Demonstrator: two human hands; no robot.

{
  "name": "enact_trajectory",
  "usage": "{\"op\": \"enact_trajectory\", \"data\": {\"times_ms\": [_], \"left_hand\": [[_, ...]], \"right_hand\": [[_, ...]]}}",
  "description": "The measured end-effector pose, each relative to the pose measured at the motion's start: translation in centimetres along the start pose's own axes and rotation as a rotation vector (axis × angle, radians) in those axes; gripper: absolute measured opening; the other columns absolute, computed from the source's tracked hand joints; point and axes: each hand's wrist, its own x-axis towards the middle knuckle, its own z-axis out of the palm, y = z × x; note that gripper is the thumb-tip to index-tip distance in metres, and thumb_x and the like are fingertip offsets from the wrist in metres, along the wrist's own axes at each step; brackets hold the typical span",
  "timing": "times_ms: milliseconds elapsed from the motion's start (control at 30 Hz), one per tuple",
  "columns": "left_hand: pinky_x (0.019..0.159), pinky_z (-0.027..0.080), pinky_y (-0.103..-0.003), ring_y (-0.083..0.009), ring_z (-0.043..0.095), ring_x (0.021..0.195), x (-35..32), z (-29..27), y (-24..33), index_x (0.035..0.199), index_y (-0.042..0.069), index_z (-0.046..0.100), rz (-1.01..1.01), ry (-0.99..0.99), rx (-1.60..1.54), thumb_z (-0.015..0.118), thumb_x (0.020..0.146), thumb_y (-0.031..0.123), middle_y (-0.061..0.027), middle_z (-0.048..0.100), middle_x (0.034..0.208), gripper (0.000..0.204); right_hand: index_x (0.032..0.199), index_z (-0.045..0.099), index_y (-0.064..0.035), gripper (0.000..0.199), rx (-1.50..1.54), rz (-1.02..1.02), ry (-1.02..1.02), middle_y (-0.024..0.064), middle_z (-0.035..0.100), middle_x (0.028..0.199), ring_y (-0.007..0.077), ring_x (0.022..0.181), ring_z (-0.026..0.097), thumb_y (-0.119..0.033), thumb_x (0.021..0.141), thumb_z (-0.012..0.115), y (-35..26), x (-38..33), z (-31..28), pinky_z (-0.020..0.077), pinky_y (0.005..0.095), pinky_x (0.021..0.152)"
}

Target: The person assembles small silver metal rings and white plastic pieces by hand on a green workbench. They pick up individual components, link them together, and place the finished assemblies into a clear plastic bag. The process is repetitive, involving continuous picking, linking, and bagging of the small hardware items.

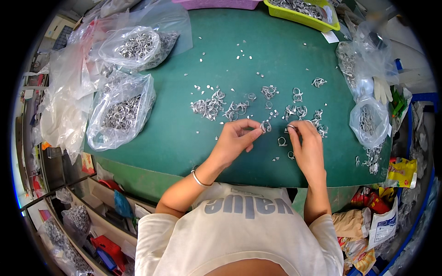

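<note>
Over the green tabletop (221, 154) my left hand (237, 138) pinches a silver metal ring (265, 126) between thumb and forefinger. A short gap to its right, my right hand (306, 140) has thumb and forefinger closed on another small ring (290, 127), partly hidden by the fingertips. Loose rings (282, 141) lie beside the right fingers, and a cluster of rings (318, 120) is partly behind that hand. Beyond my left hand sits a larger pile of rings (207, 108). Small silver bits (244, 57) are scattered farther back.
Two clear bags of rings (122, 115) (138, 45) stand at the left. On the right are another ring-filled bag (367, 120) and a pale glove (382, 89). A yellow-green basket (299, 17) and a purple basket (216, 4) stand at the far edge. Open drawers (99, 198) lie lower left.
</note>
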Motion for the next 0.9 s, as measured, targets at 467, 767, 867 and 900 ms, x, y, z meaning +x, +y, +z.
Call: {"op": "enact_trajectory", "data": {"times_ms": [467,767,867,900], "left_hand": [[0.044,0.039,-0.021,-0.0128,0.052,0.069,-1.9,-1.4,-1.9,0.104,-0.003,0.058,-0.031,-0.165,-0.351,0.048,0.081,0.002,-0.0101,0.057,0.088,0.025],[0.047,0.035,-0.021,-0.0154,0.049,0.069,-2.3,-0.8,-1.6,0.102,-0.004,0.058,-0.098,-0.130,-0.544,0.051,0.076,0.009,-0.0112,0.054,0.087,0.029],[0.046,0.033,-0.020,-0.0133,0.046,0.063,-2.7,-0.8,-1.9,0.096,-0.003,0.059,-0.073,-0.121,-0.486,0.053,0.083,0.015,-0.0090,0.053,0.080,0.023],[0.046,0.032,-0.020,-0.0124,0.045,0.060,-2.9,-1.1,-2.1,0.094,-0.002,0.059,-0.074,-0.120,-0.471,0.053,0.086,0.017,-0.0081,0.053,0.077,0.022]], "right_hand": [[0.082,0.060,-0.0010,0.016,-0.190,-0.445,0.033,0.0082,0.053,0.088,0.0267,0.085,0.050,-0.005,0.069,0.069,3.0,6.1,5.1,0.0398,0.0364,0.074],[0.082,0.061,-0.0015,0.015,-0.390,-0.647,0.007,0.0073,0.055,0.089,0.0246,0.085,0.051,-0.002,0.068,0.066,2.2,8.4,8.1,0.0390,0.0353,0.073],[0.082,0.060,-0.0017,0.014,-0.194,-0.581,-0.016,0.0072,0.057,0.088,0.0251,0.085,0.053,-0.002,0.070,0.066,2.7,7.9,5.9,0.0397,0.0357,0.073],[0.082,0.059,-0.0016,0.013,-0.087,-0.545,-0.017,0.0073,0.057,0.088,0.0254,0.085,0.054,-0.001,0.071,0.066,2.6,7.5,4.5,0.0401,0.0359,0.074]]}}
